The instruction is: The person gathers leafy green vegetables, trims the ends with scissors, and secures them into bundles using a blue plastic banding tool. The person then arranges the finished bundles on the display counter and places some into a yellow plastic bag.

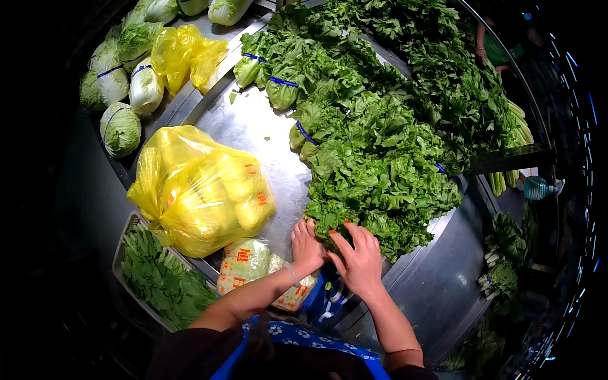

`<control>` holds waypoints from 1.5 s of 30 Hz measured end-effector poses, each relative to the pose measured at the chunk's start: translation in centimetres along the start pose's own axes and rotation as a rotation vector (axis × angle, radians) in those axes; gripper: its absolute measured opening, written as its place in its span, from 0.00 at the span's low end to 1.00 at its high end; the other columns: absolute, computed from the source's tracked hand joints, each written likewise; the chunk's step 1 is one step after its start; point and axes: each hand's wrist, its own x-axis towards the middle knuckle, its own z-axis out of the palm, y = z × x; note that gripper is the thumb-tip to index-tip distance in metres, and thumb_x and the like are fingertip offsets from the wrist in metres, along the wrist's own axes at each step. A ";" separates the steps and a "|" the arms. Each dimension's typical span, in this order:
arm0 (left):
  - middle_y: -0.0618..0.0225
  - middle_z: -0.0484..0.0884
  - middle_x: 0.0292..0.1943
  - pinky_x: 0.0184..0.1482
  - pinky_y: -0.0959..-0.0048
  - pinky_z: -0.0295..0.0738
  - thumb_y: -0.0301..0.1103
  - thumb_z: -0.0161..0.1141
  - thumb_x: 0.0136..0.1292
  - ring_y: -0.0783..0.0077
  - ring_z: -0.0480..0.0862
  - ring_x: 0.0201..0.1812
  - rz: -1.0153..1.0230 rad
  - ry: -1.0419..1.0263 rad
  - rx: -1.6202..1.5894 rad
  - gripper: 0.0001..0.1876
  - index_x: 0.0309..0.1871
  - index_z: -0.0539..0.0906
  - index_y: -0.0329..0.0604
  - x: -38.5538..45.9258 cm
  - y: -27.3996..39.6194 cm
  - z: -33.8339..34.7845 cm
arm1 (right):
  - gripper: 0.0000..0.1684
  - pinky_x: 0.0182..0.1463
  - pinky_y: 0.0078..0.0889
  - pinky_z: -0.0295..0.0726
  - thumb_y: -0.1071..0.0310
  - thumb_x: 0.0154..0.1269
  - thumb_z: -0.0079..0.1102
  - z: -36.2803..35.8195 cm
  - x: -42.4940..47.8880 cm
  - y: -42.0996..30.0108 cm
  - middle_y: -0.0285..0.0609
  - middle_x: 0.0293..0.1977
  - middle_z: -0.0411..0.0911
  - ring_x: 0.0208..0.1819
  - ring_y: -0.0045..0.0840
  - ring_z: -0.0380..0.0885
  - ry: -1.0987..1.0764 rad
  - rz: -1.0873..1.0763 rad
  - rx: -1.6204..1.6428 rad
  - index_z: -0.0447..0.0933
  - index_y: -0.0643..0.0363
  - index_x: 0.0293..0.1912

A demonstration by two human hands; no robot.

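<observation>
Leafy green lettuce (pixel 365 166) lies in a long heap on a metal counter (pixel 285 156), some heads bound with blue bands. At its near end, my left hand (pixel 306 244) reaches to the lower left edge of the leaves, its fingertips partly hidden by them. My right hand (pixel 359 256) is just beside it, fingers spread and curved over the near leaves, with red nails showing. Whether either hand grips a head, I cannot tell. Left of my hands sit wrapped cabbages (pixel 244 261) in printed clear film and a full, knotted yellow plastic bag (pixel 204 190).
A crate (pixel 118 256) of leafy greens stands at the lower left. Napa cabbages (pixel 114 85) and another yellow bag (pixel 183 54) lie upper left. Celery (pixel 456 90) is piled beyond a metal divider. A spray bottle (pixel 537 188) hangs at right; another person's arm (pixel 480 42) shows upper right.
</observation>
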 end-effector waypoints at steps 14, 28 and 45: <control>0.56 0.76 0.55 0.50 0.61 0.81 0.24 0.68 0.62 0.57 0.82 0.49 0.122 0.208 -0.595 0.21 0.59 0.79 0.40 7.8 -0.9 -10.9 | 0.43 0.61 0.48 0.68 0.67 0.48 0.77 5.8 -0.8 0.7 0.48 0.58 0.73 0.60 0.44 0.71 0.144 0.207 -0.232 0.73 0.54 0.65; 0.63 0.84 0.37 0.43 0.63 0.80 0.31 0.73 0.59 0.56 0.85 0.40 0.841 -0.142 -0.096 0.14 0.50 0.88 0.48 21.1 3.0 -12.5 | 0.43 0.54 0.41 0.82 0.74 0.60 0.63 4.9 3.3 1.3 0.52 0.82 0.47 0.65 0.47 0.73 -0.194 0.302 -0.420 0.67 0.44 0.75; 0.63 0.88 0.42 0.42 0.73 0.81 0.25 0.69 0.67 0.69 0.88 0.41 0.204 -1.384 -0.421 0.07 0.47 0.88 0.37 -4.6 -11.7 -39.7 | 0.35 0.67 0.53 0.71 0.70 0.64 0.60 5.5 0.1 2.1 0.54 0.76 0.61 0.68 0.48 0.69 0.116 0.099 -0.391 0.72 0.44 0.71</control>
